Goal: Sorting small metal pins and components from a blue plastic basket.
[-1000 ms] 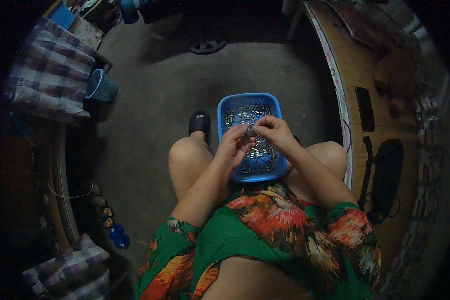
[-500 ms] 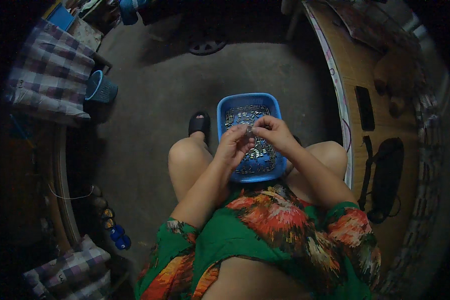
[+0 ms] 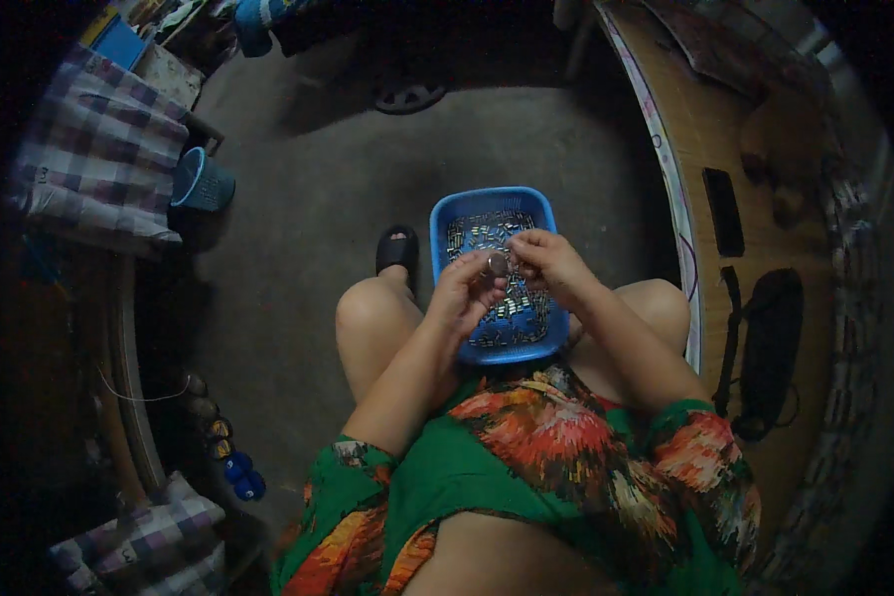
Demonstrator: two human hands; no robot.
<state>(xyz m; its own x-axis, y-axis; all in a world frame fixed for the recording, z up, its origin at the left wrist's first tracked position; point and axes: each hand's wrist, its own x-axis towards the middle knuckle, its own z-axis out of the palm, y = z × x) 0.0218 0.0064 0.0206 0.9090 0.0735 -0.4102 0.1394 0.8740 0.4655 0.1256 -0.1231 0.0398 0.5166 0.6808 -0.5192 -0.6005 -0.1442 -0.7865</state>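
Observation:
A blue plastic basket [image 3: 513,355] stands between my knees, scattered with many small shiny metal pieces [image 3: 514,306]. Over its left half, my left hand [image 3: 457,289] is closed, gripping a small round metal piece [image 3: 497,264] between thumb and fingers. Just to the right, my right hand [image 3: 554,265] has its thumb and fingertips pinched together, a little apart from the round piece. Whatever may be in that pinch is too small to make out. Both hands hide part of the basket's contents.
At the right runs a wooden tabletop [image 3: 707,328] bearing a dark phone-like slab [image 3: 723,213] and a black bag [image 3: 770,348]. A blue-green bin [image 3: 204,184] stands left, near a checked cloth [image 3: 99,149]. My black slipper [image 3: 397,250] rests on the floor beside the basket.
My right fingertips have moved up and slightly right, away from the left hand's fingertips. The round metal piece in my left hand now shows more plainly.

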